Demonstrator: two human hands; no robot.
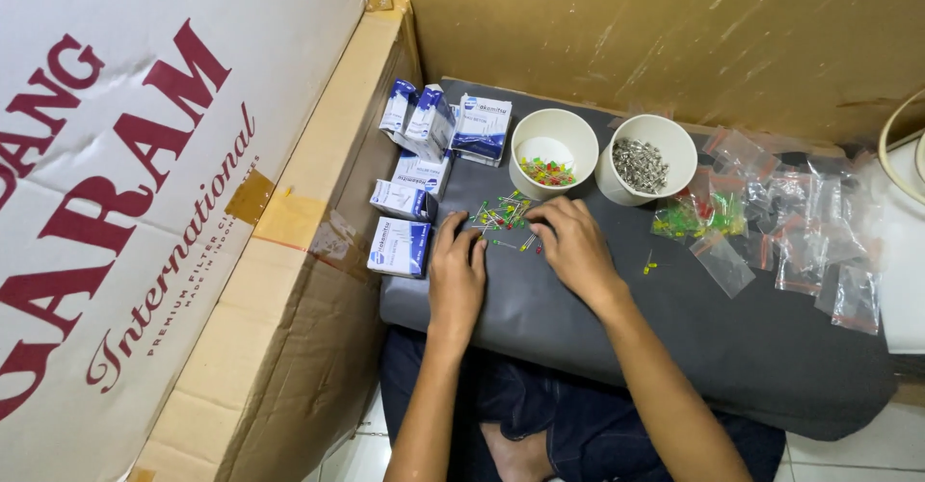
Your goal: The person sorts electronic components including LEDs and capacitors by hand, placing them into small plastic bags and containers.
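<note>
Two hands (515, 255) flat, coloured LEDs (503, 214) just beyond their fingertips.

Colours on the dark grey tabletop (674, 337)

Loose small parts (503, 214) near the hands: red, green and yellow heads on thin silver legs. Left paper cup (553, 150) cream-white, same three colours inside; right paper cup (647, 157) cream-white, filled with silver-grey metal bits. Small boxes (424, 178) white with blue panels. Little bags (800, 227) clear with red strip at the mouth; one filled bag (696, 217) shows green, a bit of red. Big carton (145, 183) white with dark red lettering; cardboard (308, 280) plain brown, tan tape. Shorts (540, 415) navy blue.
</note>
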